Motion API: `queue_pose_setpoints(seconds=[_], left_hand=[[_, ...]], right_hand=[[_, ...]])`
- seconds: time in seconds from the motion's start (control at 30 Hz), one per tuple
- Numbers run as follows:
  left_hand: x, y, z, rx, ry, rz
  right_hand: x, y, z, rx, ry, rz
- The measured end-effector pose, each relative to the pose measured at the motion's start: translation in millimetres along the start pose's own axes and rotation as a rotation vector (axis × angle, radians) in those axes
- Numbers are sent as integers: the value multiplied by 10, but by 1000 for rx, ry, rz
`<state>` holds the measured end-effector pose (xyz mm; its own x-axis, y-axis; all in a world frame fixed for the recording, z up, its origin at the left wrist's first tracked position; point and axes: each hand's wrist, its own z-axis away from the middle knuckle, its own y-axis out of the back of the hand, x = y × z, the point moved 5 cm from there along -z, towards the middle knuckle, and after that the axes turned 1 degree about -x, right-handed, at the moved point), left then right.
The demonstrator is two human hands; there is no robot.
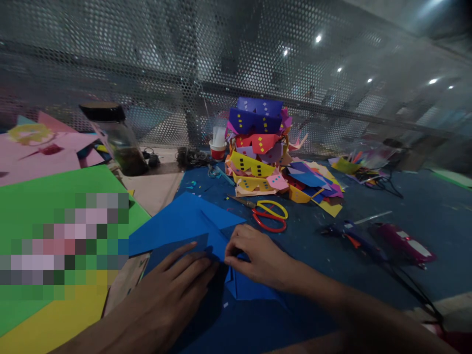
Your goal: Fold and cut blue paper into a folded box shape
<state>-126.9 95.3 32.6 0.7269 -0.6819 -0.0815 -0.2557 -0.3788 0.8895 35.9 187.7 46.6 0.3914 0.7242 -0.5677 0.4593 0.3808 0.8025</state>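
Note:
A blue sheet of paper point(184, 219) lies partly folded on the blue table top in front of me. My left hand point(173, 290) rests flat on a folded flap of it, fingers stretched out toward the middle. My right hand point(258, 258) presses down on the paper just to the right, its fingertips curled and pinching at a fold line where the two hands almost meet. A smaller blue folded part point(250, 290) shows under my right wrist.
Red-and-yellow scissors point(267, 214) lie beyond the paper. Behind them stands a tall pile of coloured folded paper pieces point(258, 152). Two glue guns point(376, 241) lie at the right. Green and yellow sheets point(55, 191), a dark-lidded jar point(118, 140) and a perforated metal screen point(184, 64) are at left and back.

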Motion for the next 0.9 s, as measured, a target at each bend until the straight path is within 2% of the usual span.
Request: queue_pose_setpoints(seconds=[0.33, 0.57, 0.8, 0.9], left_hand=[[4, 60, -45, 13, -19, 13], [-6, 11, -12, 4, 0, 29], [-14, 3, -14, -46, 2, 38], [-10, -4, -12, -76, -5, 43]], right_hand=[[12, -32, -7, 11, -3, 3], [18, -24, -12, 14, -15, -14], [102, 2, -26, 20, -139, -171], [79, 12, -22, 17, -142, -173]])
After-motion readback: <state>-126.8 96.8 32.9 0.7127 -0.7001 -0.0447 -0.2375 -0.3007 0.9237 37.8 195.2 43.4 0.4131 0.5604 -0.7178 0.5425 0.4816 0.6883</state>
